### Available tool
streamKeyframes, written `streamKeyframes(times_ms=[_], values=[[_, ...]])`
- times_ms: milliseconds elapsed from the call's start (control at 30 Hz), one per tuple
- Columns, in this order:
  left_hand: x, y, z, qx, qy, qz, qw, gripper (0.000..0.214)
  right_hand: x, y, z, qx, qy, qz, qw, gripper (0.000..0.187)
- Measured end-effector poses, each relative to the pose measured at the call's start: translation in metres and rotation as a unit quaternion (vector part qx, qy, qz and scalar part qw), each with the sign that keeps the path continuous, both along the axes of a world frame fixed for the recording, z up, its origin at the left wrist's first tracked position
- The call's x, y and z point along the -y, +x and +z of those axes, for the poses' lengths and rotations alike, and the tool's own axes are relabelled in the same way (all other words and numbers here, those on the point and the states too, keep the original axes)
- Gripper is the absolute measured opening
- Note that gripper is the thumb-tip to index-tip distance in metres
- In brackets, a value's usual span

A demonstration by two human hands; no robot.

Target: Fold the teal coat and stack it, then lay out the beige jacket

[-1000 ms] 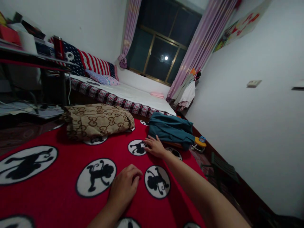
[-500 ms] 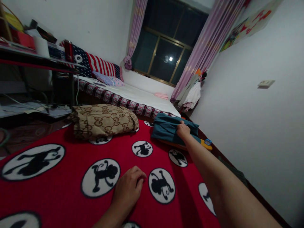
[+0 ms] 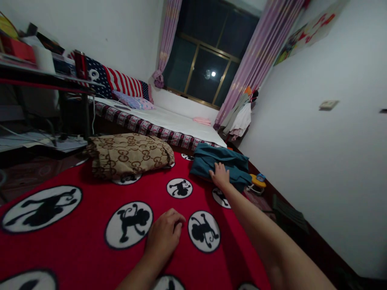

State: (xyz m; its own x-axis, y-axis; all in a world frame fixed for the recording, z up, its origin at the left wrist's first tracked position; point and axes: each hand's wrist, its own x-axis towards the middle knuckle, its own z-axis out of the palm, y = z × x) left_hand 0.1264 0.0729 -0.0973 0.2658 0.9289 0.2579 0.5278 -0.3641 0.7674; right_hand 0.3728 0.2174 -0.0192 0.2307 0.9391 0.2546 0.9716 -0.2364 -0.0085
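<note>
My right hand (image 3: 219,176) reaches far forward and lies on the near edge of a folded teal garment (image 3: 223,163), fingers spread flat on the cloth. My left hand (image 3: 165,233) rests closer to me on the red blanket (image 3: 75,241) printed with black monkey figures in white circles; its fingers are curled under, with nothing visible in them. A folded brown patterned cloth (image 3: 130,153) lies further back on the left of the blanket.
A second bed (image 3: 169,121) with striped pillows stands beyond, under a dark window (image 3: 208,60) with purple curtains. A cluttered desk (image 3: 36,76) is at the left. A small yellow object (image 3: 256,181) sits beside the teal garment; the white wall runs along the right.
My right hand went from the blanket beside the teal garment up onto its far part, then came back to its near edge. The left hand stayed put.
</note>
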Motion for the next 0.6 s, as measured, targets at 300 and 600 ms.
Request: streamKeyframes(times_ms=[300, 600], values=[[-0.007, -0.005, -0.003, 0.033, 0.018, 0.015, 0.999, 0.023, 0.133, -0.122, -0.091, -0.351, 0.041, 0.195, 0.915, 0.036], [-0.012, -0.011, -0.010, 0.160, 0.033, 0.057, 0.985, 0.023, 0.182, -0.131, -0.089, -0.427, 0.173, 0.214, 0.862, 0.024]])
